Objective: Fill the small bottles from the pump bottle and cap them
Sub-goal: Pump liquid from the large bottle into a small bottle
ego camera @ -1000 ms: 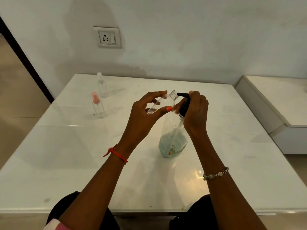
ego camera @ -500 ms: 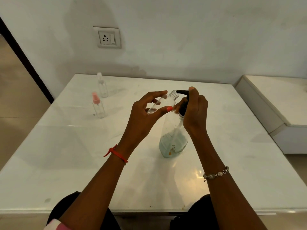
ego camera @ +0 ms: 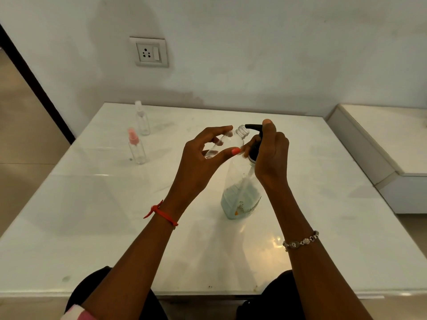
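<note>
In the head view, the left grip [ego camera: 203,155] pinches the uncapped small bottle [ego camera: 227,144] between thumb and fingertips, tilted, its mouth just beside the black spout [ego camera: 253,127] of the pump bottle [ego camera: 240,195], which stands on the worktop [ego camera: 92,215]. The right grip [ego camera: 270,155] wraps the pump neck with one fingertip on top of the head. To fill cleanly, the mouth probably needs to sit directly under the spout tip, followed by a slow, full press with the base held steady.
</note>
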